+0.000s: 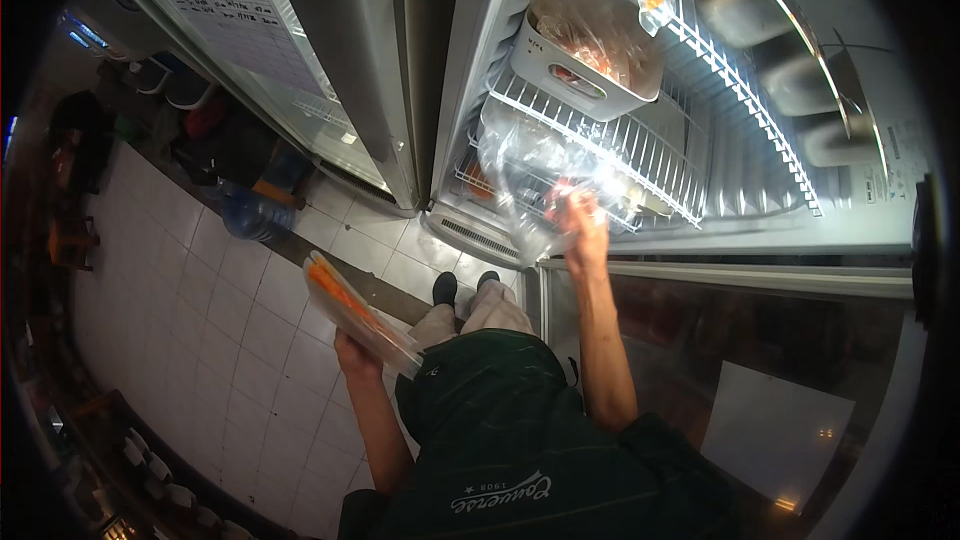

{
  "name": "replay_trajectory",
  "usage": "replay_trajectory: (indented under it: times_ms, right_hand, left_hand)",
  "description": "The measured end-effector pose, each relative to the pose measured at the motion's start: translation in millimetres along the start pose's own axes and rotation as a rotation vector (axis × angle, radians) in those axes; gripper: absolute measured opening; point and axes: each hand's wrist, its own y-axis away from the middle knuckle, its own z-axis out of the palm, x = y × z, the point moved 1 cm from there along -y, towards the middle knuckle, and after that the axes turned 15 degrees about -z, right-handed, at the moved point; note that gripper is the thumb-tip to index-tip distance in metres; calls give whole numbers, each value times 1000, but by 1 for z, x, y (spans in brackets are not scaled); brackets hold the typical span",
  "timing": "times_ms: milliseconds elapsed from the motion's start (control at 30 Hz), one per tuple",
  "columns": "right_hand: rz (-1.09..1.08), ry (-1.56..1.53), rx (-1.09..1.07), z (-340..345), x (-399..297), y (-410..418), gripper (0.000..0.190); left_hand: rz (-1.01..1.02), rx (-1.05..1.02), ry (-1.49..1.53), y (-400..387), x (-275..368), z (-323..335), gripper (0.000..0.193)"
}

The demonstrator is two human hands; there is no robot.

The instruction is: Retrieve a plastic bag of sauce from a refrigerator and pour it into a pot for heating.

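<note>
At my left side, my left hand (pixel 358 356) grips a flat translucent plastic container (pixel 367 315) from below and keeps it tilted. Something orange, perhaps cut vegetables, shows inside along its upper end. My right hand (pixel 585 221) reaches to the open refrigerator (pixel 480 82), with its fingers closed on a transparent plastic bag (pixel 517 180). A blurred reddish patch shows at those fingers; I cannot tell what it is. The bag hangs in front of the lower wire shelf (pixel 570 135). Glare hides part of it.
Above, a white plastic bin (pixel 577 75) holds bagged food. Steel containers (pixel 795 67) stand deeper inside the refrigerator. Its glass door (pixel 645 330) stands open at my right. Beside it is another glass-door refrigerator (pixel 330 67) bearing a handwritten sheet. A blue water jug (pixel 255 214) lies on the floor.
</note>
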Motion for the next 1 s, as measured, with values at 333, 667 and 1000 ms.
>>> replay_trajectory:
  times_ms: [333,667,1000]
  right_hand:
    - [-565,1369,-371,33,10,-72,55]
    - [117,1510,-522,51,17,-150,50]
    - [-135,1661,-534,-12,54,-180,41]
  left_hand:
    - [81,90,76,9,0,-14,35]
    - [171,161,8,37,-14,-51,30]
    - [192,131,139,41,-8,-74,30]
